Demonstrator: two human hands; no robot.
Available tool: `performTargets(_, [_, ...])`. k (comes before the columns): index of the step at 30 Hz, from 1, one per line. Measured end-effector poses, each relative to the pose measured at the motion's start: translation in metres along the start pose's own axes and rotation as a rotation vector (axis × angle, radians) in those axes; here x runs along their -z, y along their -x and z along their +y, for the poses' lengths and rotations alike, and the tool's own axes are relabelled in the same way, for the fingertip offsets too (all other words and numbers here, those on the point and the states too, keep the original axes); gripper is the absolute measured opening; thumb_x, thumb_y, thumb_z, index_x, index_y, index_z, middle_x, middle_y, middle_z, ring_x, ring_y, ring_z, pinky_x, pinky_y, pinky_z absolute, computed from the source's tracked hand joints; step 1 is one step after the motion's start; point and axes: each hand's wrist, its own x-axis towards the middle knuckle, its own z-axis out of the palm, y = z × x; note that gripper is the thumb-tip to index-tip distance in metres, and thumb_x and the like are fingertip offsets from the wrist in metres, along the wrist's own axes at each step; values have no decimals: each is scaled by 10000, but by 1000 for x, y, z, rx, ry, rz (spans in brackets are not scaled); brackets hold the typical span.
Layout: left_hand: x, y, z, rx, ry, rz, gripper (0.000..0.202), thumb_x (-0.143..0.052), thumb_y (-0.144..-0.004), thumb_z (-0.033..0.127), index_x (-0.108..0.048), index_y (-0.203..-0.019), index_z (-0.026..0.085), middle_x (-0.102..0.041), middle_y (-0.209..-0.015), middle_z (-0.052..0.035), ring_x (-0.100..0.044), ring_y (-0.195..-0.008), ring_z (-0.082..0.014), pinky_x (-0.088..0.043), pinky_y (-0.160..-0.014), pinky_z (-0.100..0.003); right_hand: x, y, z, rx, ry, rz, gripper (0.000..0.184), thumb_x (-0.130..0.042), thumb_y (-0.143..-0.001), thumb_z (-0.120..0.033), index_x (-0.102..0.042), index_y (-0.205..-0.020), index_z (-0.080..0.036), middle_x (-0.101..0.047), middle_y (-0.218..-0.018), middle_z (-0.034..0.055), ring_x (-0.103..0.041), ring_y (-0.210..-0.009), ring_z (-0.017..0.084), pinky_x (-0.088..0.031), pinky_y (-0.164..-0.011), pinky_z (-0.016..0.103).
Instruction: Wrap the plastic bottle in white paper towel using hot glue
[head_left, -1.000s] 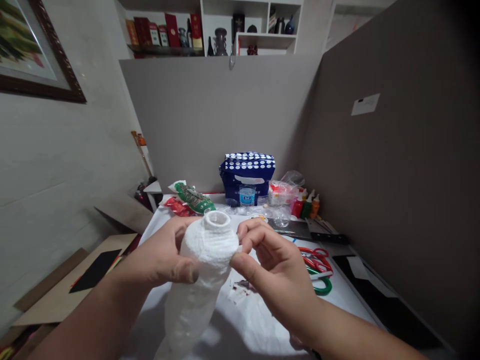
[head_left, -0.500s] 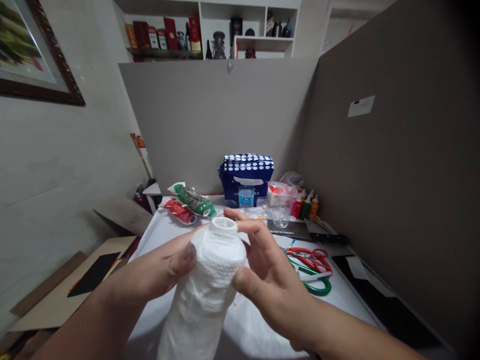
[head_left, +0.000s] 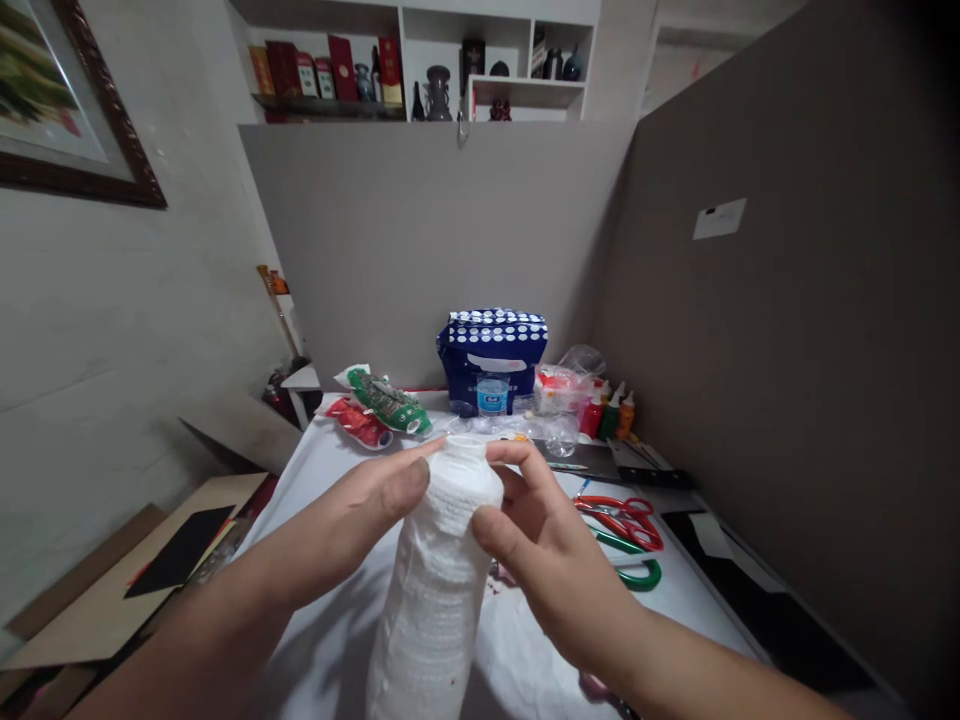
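A white table [head_left: 330, 640] spreads under and beyond both hands, closed in by grey partition walls [head_left: 435, 240] ahead of them and to their right. Well past the fingertips, against the far partition, stands a blue bag with white dots [head_left: 492, 350], and a small water cup [head_left: 493, 394] sits just in front of it. Beyond the left hand lie a green packet [head_left: 390, 400] and a red packet [head_left: 358, 422], touching each other. Beyond the right hand, near the corner, is a clear plastic bag [head_left: 570, 385] with small paint bottles [head_left: 609, 412] just beside it. Close off the right hand's far side lie scissors with red handles [head_left: 622, 515] and scissors with green handles [head_left: 637, 570], overlapping.

Between the two hands, held upright with a slight tilt, is a bottle wrapped in white paper [head_left: 439, 590]; its open mouth points up and away, and its lower part runs out of the bottom of the view. The left hand [head_left: 360, 510] is closed around the bottle's shoulder from the left, thumb pressed on the near face of the wrapping. The right hand [head_left: 547, 560] grips the same shoulder from the right, its thumb on the wrapping and its curled fingers [head_left: 517, 455] touching the neck just below the rim.
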Motion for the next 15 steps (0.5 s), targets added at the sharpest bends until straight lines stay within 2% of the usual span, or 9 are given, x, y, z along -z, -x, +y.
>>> performTargets(2, [0,3,2,47,-112,53,510,-447,-952,500,-545,-1341,185,-499,-1437,-122,-393,-1339,-342,-333,-1083,-424,-1,2,1,18,37,17,352,-685,-857,-380,-437,-1096,-302,-587,-1114,13,-584,-982,178,-482,-817,323])
performTargets(6, [-3,8,7,39,-139,12,478,-459,-951,493,-560,-1309,194,-533,-1390,-111,-485,-1233,-318,-406,-993,-380,-3,5,4,69,102,16,371,-682,-858,-392,-441,-1130,-317,-587,-1172,27,-568,-1067,212,-436,-942,404])
performTargets(10, [-6,9,11,31,-49,-22,453,-549,-905,493,-589,-1244,196,-608,-1289,-85,-562,-1133,-286,-428,-953,-348,-6,4,4,107,145,12,353,-672,-860,-404,-447,-1115,-311,-594,-1164,35,-575,-1047,219,-443,-928,408])
performTargets(13, [-4,8,12,110,20,-27,471,-619,-864,455,-569,-1260,204,-646,-1218,-82,-583,-1105,-286,-446,-929,-358,-6,2,6,124,182,18,348,-675,-854,-407,-448,-1096,-302,-597,-1149,39,-571,-1048,223,-459,-902,396])
performTargets(15, [0,5,12,129,70,-60,496,-659,-819,470,-599,-1219,183,-671,-1142,-90,-610,-1020,-278,-473,-860,-343,-6,2,8,132,228,37,351,-677,-852,-405,-455,-1102,-298,-590,-1163,47,-557,-1075,230,-463,-898,387])
